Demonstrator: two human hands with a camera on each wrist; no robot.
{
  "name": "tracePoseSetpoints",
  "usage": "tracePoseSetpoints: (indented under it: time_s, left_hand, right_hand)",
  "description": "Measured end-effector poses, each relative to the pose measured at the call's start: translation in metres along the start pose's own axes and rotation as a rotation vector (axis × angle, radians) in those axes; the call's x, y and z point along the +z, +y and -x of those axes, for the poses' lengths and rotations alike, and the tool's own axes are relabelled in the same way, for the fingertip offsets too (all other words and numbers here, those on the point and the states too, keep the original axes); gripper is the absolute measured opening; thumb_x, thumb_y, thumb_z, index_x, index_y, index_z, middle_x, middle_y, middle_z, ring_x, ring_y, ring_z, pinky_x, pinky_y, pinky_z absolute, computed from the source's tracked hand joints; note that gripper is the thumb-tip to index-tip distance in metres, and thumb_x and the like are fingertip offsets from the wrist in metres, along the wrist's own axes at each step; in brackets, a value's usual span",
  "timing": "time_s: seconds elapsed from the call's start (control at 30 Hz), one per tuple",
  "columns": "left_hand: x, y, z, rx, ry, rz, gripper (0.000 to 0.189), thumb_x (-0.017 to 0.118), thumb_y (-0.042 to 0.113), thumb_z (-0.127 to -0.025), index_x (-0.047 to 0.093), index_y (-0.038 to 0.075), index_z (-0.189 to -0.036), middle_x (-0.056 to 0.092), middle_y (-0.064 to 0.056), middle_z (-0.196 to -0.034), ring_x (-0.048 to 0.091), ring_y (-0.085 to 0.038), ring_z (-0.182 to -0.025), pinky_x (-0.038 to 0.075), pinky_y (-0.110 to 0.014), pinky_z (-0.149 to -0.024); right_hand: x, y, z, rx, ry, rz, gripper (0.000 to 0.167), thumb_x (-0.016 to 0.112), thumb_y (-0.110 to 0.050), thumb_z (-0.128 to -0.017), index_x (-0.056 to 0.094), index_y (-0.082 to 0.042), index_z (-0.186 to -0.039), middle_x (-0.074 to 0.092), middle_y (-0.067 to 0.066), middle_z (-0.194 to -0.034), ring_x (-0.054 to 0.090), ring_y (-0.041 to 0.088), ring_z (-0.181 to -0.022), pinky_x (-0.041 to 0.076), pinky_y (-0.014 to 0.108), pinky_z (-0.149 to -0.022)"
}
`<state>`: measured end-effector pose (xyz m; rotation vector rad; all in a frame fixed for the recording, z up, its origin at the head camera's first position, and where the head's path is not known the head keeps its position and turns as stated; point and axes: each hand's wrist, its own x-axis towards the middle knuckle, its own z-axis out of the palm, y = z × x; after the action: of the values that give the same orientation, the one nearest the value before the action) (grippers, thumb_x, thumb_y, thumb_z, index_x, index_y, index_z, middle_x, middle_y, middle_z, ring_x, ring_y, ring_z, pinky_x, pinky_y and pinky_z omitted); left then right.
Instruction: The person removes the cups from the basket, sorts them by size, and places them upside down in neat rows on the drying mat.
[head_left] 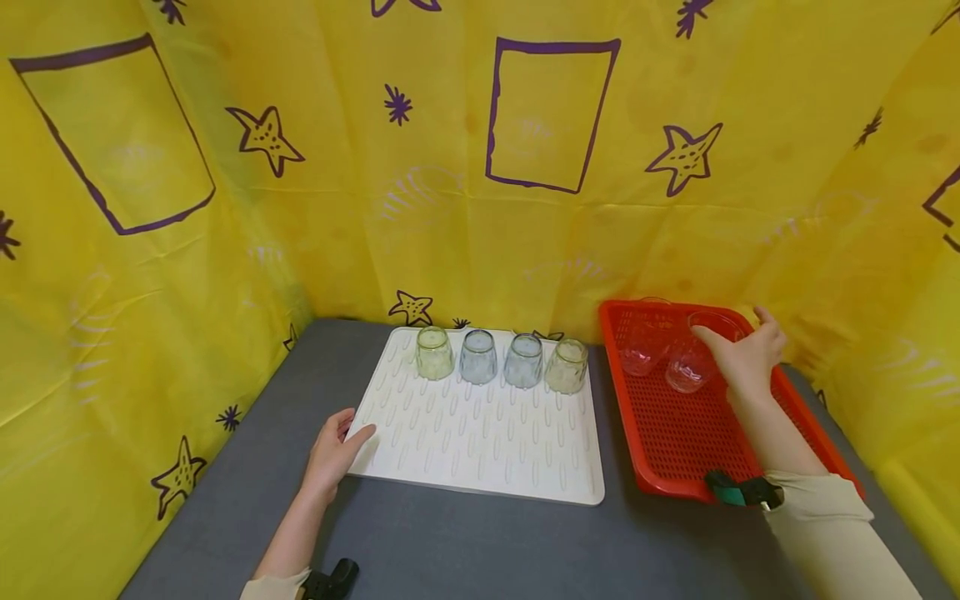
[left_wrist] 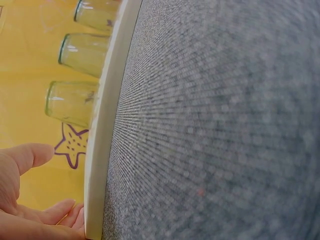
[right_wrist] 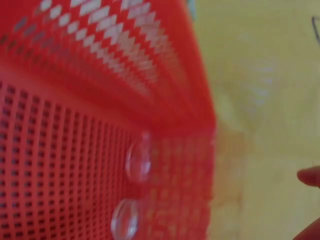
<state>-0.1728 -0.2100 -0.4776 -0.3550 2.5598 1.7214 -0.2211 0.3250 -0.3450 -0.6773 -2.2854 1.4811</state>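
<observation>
My left hand (head_left: 333,454) is at the near left corner of a white ridged draining tray (head_left: 480,442), its thumb over the edge and its fingers relaxed alongside. In a row along the tray's far side stand several tinted glasses upside down: a green glass (head_left: 434,354) at the left, two bluish glasses, and a yellow-green glass (head_left: 566,367) at the right. Over the red basket (head_left: 637,454), my right hand (head_left: 750,354) has thumb and fingers spread. Its thumb overlaps the rim of a clear glass (head_left: 690,367) in the head view. Another clear glass (head_left: 640,354) is beside that one.
Both the tray and the basket stand on a dark grey tabletop (head_left: 480,542). A yellow patterned cloth (head_left: 450,233) hangs close behind and at both sides. The basket's raised, perforated wall (right_wrist: 175,185) rises beside the clear glasses.
</observation>
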Motion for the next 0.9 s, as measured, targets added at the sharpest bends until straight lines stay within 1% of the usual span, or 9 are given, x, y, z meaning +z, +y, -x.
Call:
tracePoseSetpoints:
  time_s: [0.1, 0.2, 0.37, 0.47, 0.53, 0.63, 0.67, 0.77, 0.9]
  left_hand:
    - [0.0, 0.0, 0.0, 0.004, 0.002, -0.004, 0.07, 0.064, 0.023, -0.094, 0.029, -0.007, -0.146, 0.032, -0.029, -0.147, 0.029, -0.042, -0.138, 0.027, -0.052, -0.111]
    - [0.0, -0.001, -0.001, 0.003, 0.001, -0.006, 0.069, 0.064, 0.023, -0.094, 0.029, -0.007, -0.146, 0.032, -0.029, -0.148, 0.029, -0.042, -0.138, 0.027, -0.052, -0.111]
    - [0.0, -0.002, -0.001, 0.003, 0.004, -0.013, 0.069, 0.064, 0.022, -0.094, 0.029, -0.007, -0.146, 0.032, -0.029, -0.148, 0.029, -0.043, -0.138, 0.027, -0.053, -0.111]
    - [0.0, -0.002, -0.001, 0.006, 0.011, -0.01, 0.067, 0.064, 0.021, -0.094, 0.031, -0.006, -0.145, 0.033, -0.028, -0.147, 0.029, -0.042, -0.138, 0.027, -0.052, -0.112]
    - [0.0, -0.002, 0.0, 0.011, 0.016, -0.004, 0.066, 0.064, 0.02, -0.094, 0.031, -0.006, -0.145, 0.034, -0.028, -0.147, 0.03, -0.042, -0.138, 0.027, -0.052, -0.112]
    - [0.0, -0.003, 0.0, 0.021, 0.024, -0.004, 0.066, 0.064, 0.02, -0.094, 0.032, -0.007, -0.144, 0.035, -0.029, -0.146, 0.03, -0.043, -0.137, 0.026, -0.052, -0.112]
    - [0.001, -0.002, 0.0, 0.023, 0.025, -0.005, 0.066, 0.064, 0.02, -0.094, 0.032, -0.008, -0.144, 0.035, -0.029, -0.146, 0.03, -0.043, -0.137, 0.026, -0.052, -0.112]
    - [0.001, -0.002, 0.0, 0.023, 0.028, -0.008, 0.066, 0.064, 0.02, -0.094, 0.032, -0.008, -0.144, 0.034, -0.029, -0.146, 0.03, -0.043, -0.137, 0.026, -0.052, -0.112]
    - [0.002, -0.003, -0.001, 0.016, 0.029, 0.003, 0.064, 0.063, 0.019, -0.094, 0.033, -0.006, -0.144, 0.035, -0.028, -0.146, 0.03, -0.042, -0.138, 0.025, -0.051, -0.112]
  right_hand:
    - [-0.005, 0.007, -0.01, 0.027, -0.027, 0.041, 0.102, 0.072, -0.043, -0.084, 0.005, -0.016, -0.155, -0.004, 0.016, -0.156, -0.001, 0.036, -0.141, 0.017, 0.053, -0.114]
    - [-0.007, 0.013, -0.018, 0.05, -0.047, 0.077, 0.103, 0.072, -0.041, -0.084, 0.003, -0.013, -0.155, -0.005, 0.021, -0.155, -0.003, 0.039, -0.14, 0.017, 0.056, -0.113]
    - [-0.008, 0.022, -0.028, 0.087, -0.118, 0.143, 0.107, 0.068, -0.042, -0.086, -0.006, -0.006, -0.153, -0.01, 0.028, -0.153, -0.006, 0.048, -0.14, 0.016, 0.06, -0.112]
    - [-0.008, 0.028, -0.032, 0.11, -0.163, 0.162, 0.112, 0.066, -0.046, -0.087, -0.014, -0.003, -0.151, -0.017, 0.031, -0.153, -0.012, 0.053, -0.139, 0.012, 0.062, -0.112]
    - [-0.008, 0.031, -0.035, 0.121, -0.177, 0.165, 0.112, 0.065, -0.046, -0.087, -0.016, -0.001, -0.15, -0.019, 0.031, -0.153, -0.014, 0.053, -0.139, 0.009, 0.063, -0.112]
    - [-0.007, 0.036, -0.039, 0.129, -0.185, 0.151, 0.112, 0.065, -0.046, -0.087, -0.015, -0.002, -0.151, -0.019, 0.03, -0.153, -0.014, 0.053, -0.14, 0.008, 0.064, -0.112]
    - [-0.006, 0.037, -0.039, 0.13, -0.182, 0.143, 0.111, 0.066, -0.045, -0.087, -0.013, -0.003, -0.151, -0.017, 0.03, -0.154, -0.012, 0.052, -0.14, 0.008, 0.064, -0.112]
    - [-0.003, 0.04, -0.041, 0.121, -0.181, 0.11, 0.109, 0.069, -0.043, -0.086, -0.007, -0.005, -0.153, -0.008, 0.03, -0.155, -0.006, 0.052, -0.14, 0.013, 0.063, -0.112]
    - [0.0, 0.042, -0.043, 0.106, -0.187, 0.074, 0.108, 0.07, -0.042, -0.085, -0.004, -0.004, -0.153, -0.003, 0.03, -0.155, -0.001, 0.052, -0.14, 0.017, 0.06, -0.112]
